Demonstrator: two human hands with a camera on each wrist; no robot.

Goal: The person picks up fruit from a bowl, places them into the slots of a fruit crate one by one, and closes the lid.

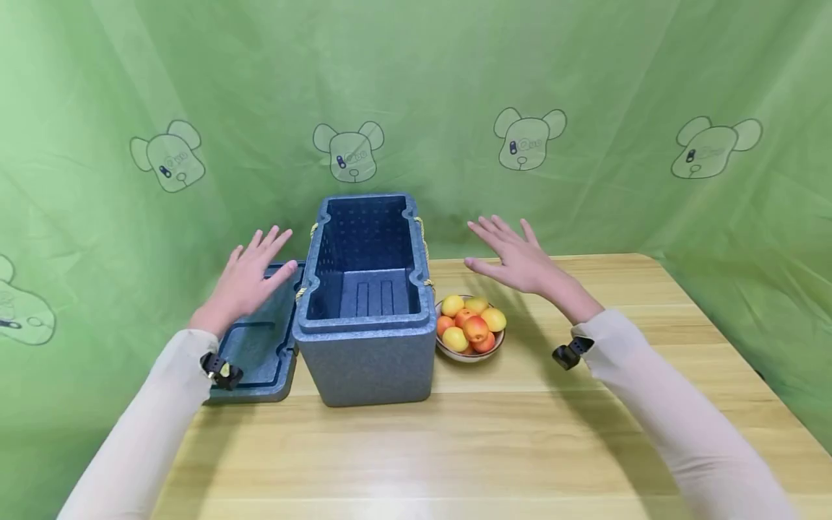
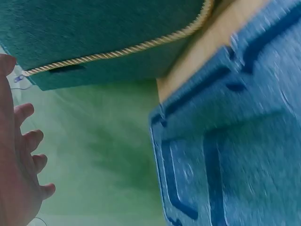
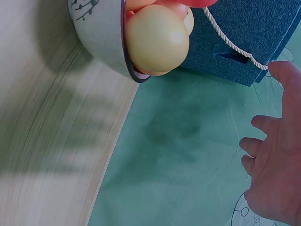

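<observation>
A grey-blue foam cooler box (image 1: 367,365) stands lidless on the table, its inside bare in the head view. Yellow rope (image 2: 127,50) runs along its side. To its left lies the lid (image 1: 256,354). My left hand (image 1: 243,278) hovers above that lid with fingers spread, touching nothing. Right of the box, a bowl (image 1: 468,357) holds several yellow and orange-red fruits (image 1: 476,328). My right hand (image 1: 516,256) is held in the air beyond the bowl, fingers extended and holding nothing. In the right wrist view, a yellow fruit (image 3: 157,40) shows at the bowl's rim.
The wooden table (image 1: 559,433) ends at a far edge behind the bowl. A green curtain (image 1: 442,65) printed with bear heads hangs behind and at both sides. Each wrist wears a small black camera (image 1: 572,352).
</observation>
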